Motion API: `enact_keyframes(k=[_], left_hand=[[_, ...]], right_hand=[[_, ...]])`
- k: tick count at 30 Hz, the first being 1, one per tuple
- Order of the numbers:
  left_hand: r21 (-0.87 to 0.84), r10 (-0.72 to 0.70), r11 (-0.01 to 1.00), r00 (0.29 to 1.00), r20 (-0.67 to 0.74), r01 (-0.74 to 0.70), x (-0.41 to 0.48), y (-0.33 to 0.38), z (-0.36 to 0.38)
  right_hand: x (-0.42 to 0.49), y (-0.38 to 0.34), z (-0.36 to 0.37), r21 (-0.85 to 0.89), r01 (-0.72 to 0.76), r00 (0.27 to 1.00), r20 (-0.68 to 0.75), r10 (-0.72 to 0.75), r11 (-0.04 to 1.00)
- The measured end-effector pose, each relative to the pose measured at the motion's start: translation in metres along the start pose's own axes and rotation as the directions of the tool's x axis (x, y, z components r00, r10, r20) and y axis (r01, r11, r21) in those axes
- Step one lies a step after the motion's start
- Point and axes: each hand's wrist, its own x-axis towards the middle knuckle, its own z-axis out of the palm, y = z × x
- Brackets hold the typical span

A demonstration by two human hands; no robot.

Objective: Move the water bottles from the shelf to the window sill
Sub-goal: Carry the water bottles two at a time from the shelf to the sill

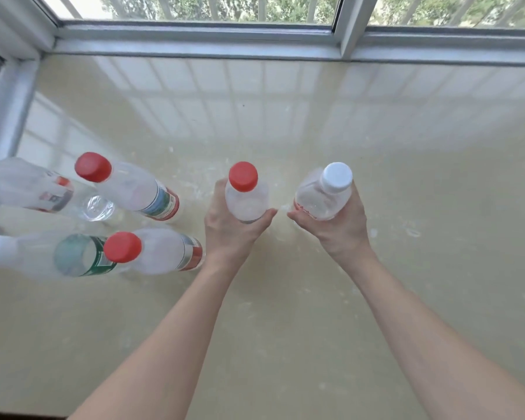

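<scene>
I look straight down on a glossy beige window sill [406,183]. My left hand [229,228] is wrapped around a clear bottle with a red cap [243,177], held upright near the middle of the sill. Just to its right, my right hand [340,225] grips a clear bottle with a white cap [335,177]. Whether either bottle's base touches the sill is hidden by the hands. At the left stand several more bottles: a red-capped one [128,189], another red-capped one [152,253], a green-labelled one [73,256] and a clear one [37,189].
The grey window frame [194,34] runs along the sill's far edge, with a corner post [9,95] at the left. Bare sill surface stretches to the right and toward me.
</scene>
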Motion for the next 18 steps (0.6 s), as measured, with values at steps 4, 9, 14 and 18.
enact_keyframes(k=[4,9,14,18], left_hand=[[0.010,0.005,1.000,1.000,-0.013,-0.005,-0.001,-0.007,0.001],[-0.004,-0.003,1.000,0.999,-0.038,0.003,-0.003,-0.016,0.002],[0.003,-0.001,1.000,0.999,-0.050,0.001,-0.005,-0.022,0.004],[-0.009,0.006,1.000,0.999,-0.033,-0.006,0.003,-0.019,0.007]], right_hand=[[0.000,0.003,-0.003,-0.034,-0.024,0.999,0.038,0.025,0.999],[0.001,0.001,-0.008,-0.074,-0.006,0.999,0.038,0.009,0.997],[-0.003,0.003,-0.008,-0.092,-0.022,1.000,0.002,0.023,0.995],[-0.005,0.007,-0.004,-0.114,-0.045,0.999,-0.022,0.043,0.992]])
